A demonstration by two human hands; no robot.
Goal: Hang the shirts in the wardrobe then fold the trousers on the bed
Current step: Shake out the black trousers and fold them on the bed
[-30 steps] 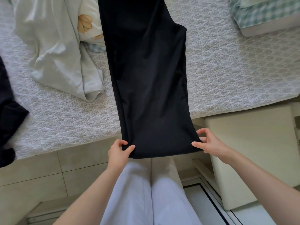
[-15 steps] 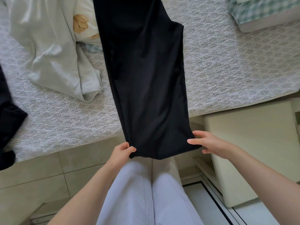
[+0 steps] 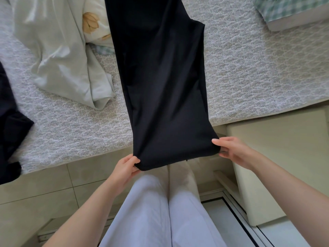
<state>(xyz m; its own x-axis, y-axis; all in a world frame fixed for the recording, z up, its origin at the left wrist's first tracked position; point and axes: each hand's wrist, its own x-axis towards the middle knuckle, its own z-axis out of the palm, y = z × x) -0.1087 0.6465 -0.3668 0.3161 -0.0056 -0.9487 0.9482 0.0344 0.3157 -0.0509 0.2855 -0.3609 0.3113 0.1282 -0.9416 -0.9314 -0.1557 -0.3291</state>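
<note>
Black trousers (image 3: 160,82) lie stretched lengthwise across the bed (image 3: 258,77), their near end hanging past the bed's front edge. My left hand (image 3: 124,168) pinches the near left corner of that end. My right hand (image 3: 231,150) pinches the near right corner between thumb and fingers. The far end of the trousers runs out of view at the top.
A pale green garment (image 3: 58,56) lies crumpled on the bed to the left, over a flowered pillow (image 3: 94,24). Another dark garment (image 3: 10,132) sits at the left edge. Folded checked bedding (image 3: 292,9) is at the top right. A cream bedside cabinet (image 3: 277,157) stands on the right.
Both hands have stayed on the near corners of the trousers. The near end has lifted slightly and pulled a little tauter, and the right hand's grip has shifted on its corner.
</note>
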